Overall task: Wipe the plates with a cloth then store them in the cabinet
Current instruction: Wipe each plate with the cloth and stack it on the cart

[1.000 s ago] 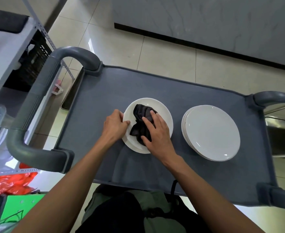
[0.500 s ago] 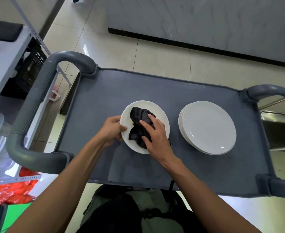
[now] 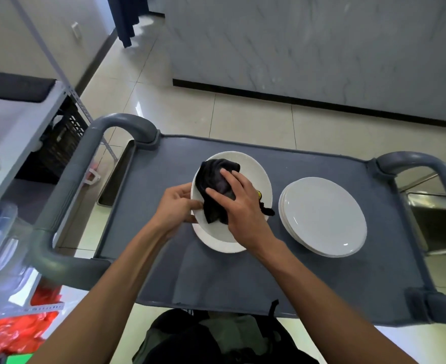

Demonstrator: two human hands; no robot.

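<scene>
A white plate is tilted up off a second white plate that lies on the grey cart top. My left hand grips the tilted plate's left rim. My right hand presses a crumpled black cloth flat against the plate's face with spread fingers. To the right a stack of white plates rests on the cart.
The cart has thick grey handles at the left and right. A white metal shelf rack with a black crate stands at the left. A marble-faced counter rises beyond the tiled floor.
The top plate has been lifted and tilted off the plate under it. My right hand and the cloth have shifted up across its face. The camera view has risen.
</scene>
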